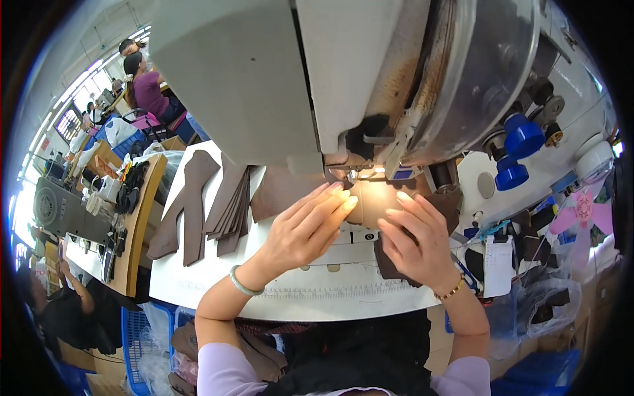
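A large grey sewing machine [238, 86] fills the upper middle, its lamp lighting the area around the needle. Beneath the needle lies a brown leather-like piece [370, 206] on the white machine table [317, 297]. My left hand [309, 228] is just left of the needle area, fingers pressed together at the tips; what they pinch, if anything, is too small to make out. To the right, my right hand [417, 241] hovers over the brown material with its fingers apart, holding nothing visible. Another dark brown piece [391, 264] lies partly under that hand.
Brown cut strips [193, 211] and a fanned stack [231, 211] lie on the table's left. Blue knobs [522, 137] jut out from the machine. A pink fan [584, 208] and a white paper card [498, 265] are at right. Blue crates [137, 343] stand below left.
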### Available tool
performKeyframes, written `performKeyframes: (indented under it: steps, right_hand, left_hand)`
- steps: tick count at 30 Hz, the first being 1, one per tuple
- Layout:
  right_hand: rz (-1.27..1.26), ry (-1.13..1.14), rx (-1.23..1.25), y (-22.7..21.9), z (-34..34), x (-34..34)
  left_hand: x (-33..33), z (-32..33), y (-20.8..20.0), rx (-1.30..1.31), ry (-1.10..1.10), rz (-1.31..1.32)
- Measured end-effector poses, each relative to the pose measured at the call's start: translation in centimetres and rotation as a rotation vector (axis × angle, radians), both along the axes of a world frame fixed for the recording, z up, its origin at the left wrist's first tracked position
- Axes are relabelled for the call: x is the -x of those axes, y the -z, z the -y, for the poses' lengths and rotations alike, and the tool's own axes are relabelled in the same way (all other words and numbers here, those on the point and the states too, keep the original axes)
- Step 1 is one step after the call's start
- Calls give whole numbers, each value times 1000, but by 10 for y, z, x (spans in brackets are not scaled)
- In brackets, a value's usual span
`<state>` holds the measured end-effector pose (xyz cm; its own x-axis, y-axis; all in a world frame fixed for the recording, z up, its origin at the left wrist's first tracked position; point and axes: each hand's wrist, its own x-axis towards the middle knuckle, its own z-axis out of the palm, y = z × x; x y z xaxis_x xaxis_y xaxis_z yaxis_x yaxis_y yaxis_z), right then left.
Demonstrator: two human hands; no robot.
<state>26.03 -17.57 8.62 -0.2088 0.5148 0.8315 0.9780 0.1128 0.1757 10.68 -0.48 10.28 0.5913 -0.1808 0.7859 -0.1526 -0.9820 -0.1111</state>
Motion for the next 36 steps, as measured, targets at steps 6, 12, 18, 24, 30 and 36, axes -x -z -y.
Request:
performKeyframes:
  steps: [6, 12, 18, 24, 30, 36]
  right_hand:
    - [80, -153, -74, 1, -21, -17]
    - [85, -168, -115, -2, -24, -17]
    - [88, -180, -95, -7, -21, -18]
    - [86, -148, -56, -12, -17, -15]
    - [114, -126, -75, -8, -16, -15]
    - [110, -119, -82, -8, -16, -18]
  left_hand:
    - [1, -5, -5, -39, 33, -24]
    - [2, -12, -6, -86, 61, -34]
    - [0, -11, 0, -98, 57, -2]
    - [4, -17, -4, -163, 79, -5]
    - [4, -17, -1, -192, 93, 8]
    - [0, -16, 3, -156, 99, 15]
